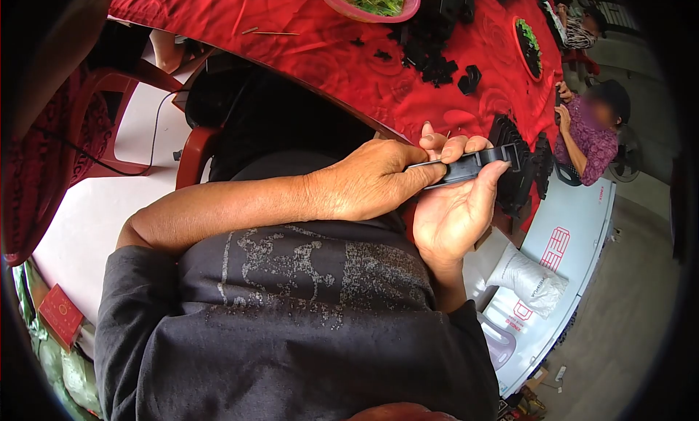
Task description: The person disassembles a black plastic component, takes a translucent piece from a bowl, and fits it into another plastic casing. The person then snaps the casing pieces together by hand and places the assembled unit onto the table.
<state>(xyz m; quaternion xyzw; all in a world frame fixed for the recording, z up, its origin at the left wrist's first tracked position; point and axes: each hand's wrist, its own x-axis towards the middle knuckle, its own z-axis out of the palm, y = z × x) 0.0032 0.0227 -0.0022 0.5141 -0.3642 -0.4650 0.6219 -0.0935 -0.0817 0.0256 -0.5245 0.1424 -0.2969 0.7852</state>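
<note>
A slim black plastic part point(466, 168) with a squared, frame-like end lies across my two hands. My left hand point(371, 177) comes in from the left, back upward, and pinches the part's near end with the thumb on top. Palm up beneath it, my right hand point(455, 213) supports the part, with curled fingertips on its far edge and the thumb at its right end. Some of the left fingers are hidden behind the part. Just past the right hand, a stack of black plastic pieces point(515, 170) sits at the table edge.
The red-covered table point(313, 57) holds a pink basket point(364, 13), loose black pieces point(437, 68) and a red tray point(537, 72) with green bits. At right are a person in a patterned shirt point(593, 141), a white bag point(528, 279) and a pale board point(582, 224). Red chairs point(109, 122) stand left.
</note>
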